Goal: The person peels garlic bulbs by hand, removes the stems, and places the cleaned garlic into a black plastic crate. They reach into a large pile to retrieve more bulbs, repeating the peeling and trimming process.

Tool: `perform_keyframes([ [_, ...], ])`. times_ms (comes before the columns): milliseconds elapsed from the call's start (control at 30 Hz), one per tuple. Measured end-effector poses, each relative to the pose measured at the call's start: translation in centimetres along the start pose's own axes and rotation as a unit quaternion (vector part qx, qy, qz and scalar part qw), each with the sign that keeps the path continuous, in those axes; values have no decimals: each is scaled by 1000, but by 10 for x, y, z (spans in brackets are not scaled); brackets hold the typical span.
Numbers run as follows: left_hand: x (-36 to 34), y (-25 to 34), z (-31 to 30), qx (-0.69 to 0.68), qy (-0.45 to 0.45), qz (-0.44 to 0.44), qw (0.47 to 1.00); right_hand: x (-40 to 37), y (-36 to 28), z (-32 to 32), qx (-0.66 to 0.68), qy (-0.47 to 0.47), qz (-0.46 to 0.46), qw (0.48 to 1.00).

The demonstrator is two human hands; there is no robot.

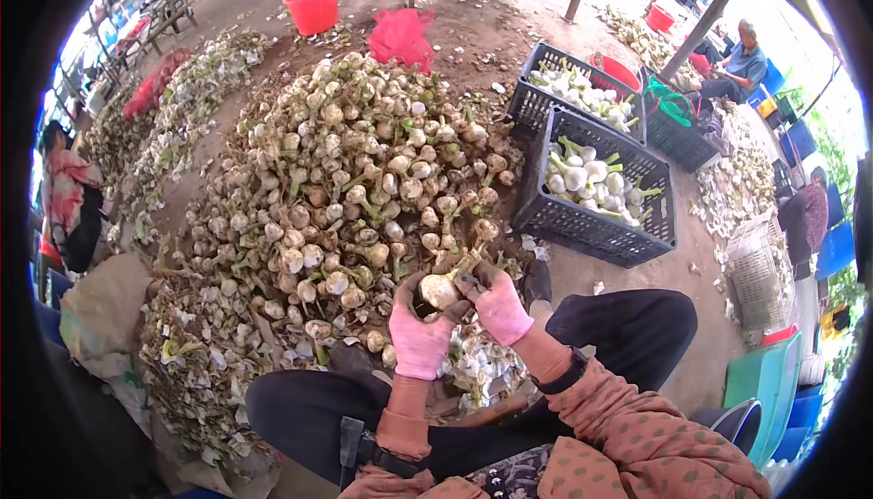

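Holding one garlic bulb (439, 291) between them, the left hand (421, 328) and right hand (498, 303) meet above the person's lap, both in pink gloves with darkened fingers. The left fingers curl round the bulb's body; the right fingers are closed about its neck, where the stem points up and away. The bulb sits just beyond the knees, at the near edge of a large heap of untrimmed garlic (336, 153), too many bulbs to count.

Two dark plastic crates hold cleaned white bulbs: the near crate (591, 237), where some keep green stems, and the far crate (532, 110) just behind it. Their bulbs overlap, so no exact count is possible. A third dark crate (684, 146), to the right, has a green bag (671, 103) at its top. One pale crate (755, 290) stands farther right, its contents unclear. One large red bucket (312, 15) stands beyond the heap, near one red mesh bag (401, 40). At least three other people sit around the yard.
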State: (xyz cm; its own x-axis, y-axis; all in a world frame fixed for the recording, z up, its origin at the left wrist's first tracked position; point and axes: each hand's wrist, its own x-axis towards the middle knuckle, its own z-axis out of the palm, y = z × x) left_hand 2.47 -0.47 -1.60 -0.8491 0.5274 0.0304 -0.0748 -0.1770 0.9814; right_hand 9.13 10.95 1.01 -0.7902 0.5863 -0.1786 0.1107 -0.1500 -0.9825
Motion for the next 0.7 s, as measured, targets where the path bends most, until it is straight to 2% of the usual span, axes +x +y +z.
perform_keyframes([
  [33,1,0,0,-15,-7,-8,1000,-1,3,-5,-1,2,1,1000],
  [100,1,4,0,-59,-17,-41,997,-2,11,-15,-215,2,-71,974],
  [133,3,3,-2,-74,-30,-92,993,-4,10,-18,-246,7,-51,968],
  [167,4,1,-5,-88,-44,-143,985,-5,11,-19,-246,8,-49,968],
  [233,5,0,-8,-103,-57,-152,981,-10,14,-19,-127,34,-107,985],
  [300,5,5,-8,-182,-72,-203,959,-12,14,-24,-147,45,-88,984],
  [333,8,-3,-8,-199,-109,-256,940,-11,13,-27,-132,43,-92,986],
  [367,10,-9,-12,-197,-112,-257,939,-10,11,-30,-115,40,-96,988],
  [400,11,-15,-16,-325,-173,-308,877,-9,8,-32,-121,33,-82,989],
  [433,12,-13,-15,-446,-230,-352,791,-9,8,-35,-119,36,-81,989],
  [500,14,-7,-7,-421,-212,-382,795,-5,8,-43,-69,8,-46,997],
  [567,10,-8,6,-220,-49,-356,907,-8,-1,-47,-95,2,-47,994],
  [600,6,-4,4,-240,-58,-316,916,-9,2,-48,-73,19,-40,996],
  [633,3,-15,7,-239,-59,-318,916,-10,4,-49,-51,36,-33,997],
  [700,-3,-45,16,-151,-10,-103,983,-9,7,-50,-48,34,-38,998],
])
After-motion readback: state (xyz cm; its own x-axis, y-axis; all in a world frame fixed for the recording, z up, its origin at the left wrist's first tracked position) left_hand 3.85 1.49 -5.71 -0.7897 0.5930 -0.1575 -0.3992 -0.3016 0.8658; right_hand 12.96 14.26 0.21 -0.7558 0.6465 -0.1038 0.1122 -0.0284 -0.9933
